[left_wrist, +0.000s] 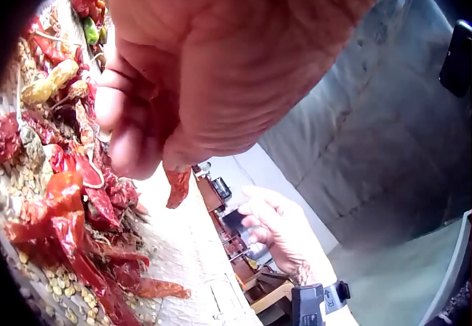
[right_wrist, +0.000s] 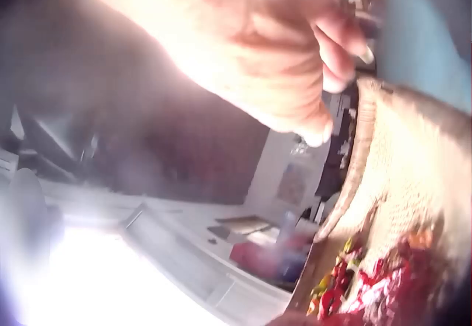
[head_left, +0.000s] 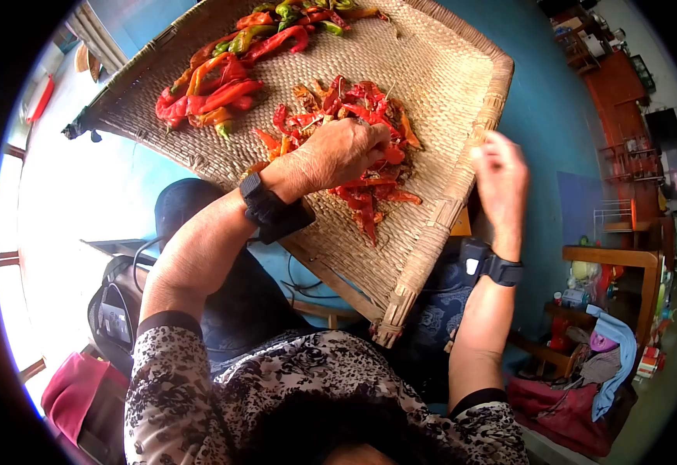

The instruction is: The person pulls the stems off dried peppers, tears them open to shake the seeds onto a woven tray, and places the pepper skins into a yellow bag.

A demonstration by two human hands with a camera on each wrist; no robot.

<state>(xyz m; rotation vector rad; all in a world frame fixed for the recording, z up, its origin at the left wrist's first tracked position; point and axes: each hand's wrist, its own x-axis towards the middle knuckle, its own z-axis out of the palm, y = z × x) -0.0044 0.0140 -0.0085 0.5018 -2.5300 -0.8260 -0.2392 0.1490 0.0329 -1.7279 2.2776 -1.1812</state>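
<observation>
A woven tray (head_left: 447, 93) holds a heap of dried red chillies (head_left: 366, 209) in its middle and a curved row of fresher red and green chillies (head_left: 226, 93) along the far left. Over the heap, the left hand (head_left: 331, 159) pinches a red chilli piece (left_wrist: 177, 186) between thumb and fingers; its tip sticks out below them in the left wrist view. Just off the tray's right rim is the right hand (head_left: 501, 182), blurred, its fingers loosely bent with nothing visible in them. Pale seeds (left_wrist: 70, 293) lie under the chillies in the left wrist view.
The tray's near corner reaches over the person's lap. A dark bag (head_left: 113, 310) and a pink cloth (head_left: 82, 395) are at the left. To the right stands a wooden chair (head_left: 610, 256) with clothes piled on it, beside a blue wall (head_left: 540, 108).
</observation>
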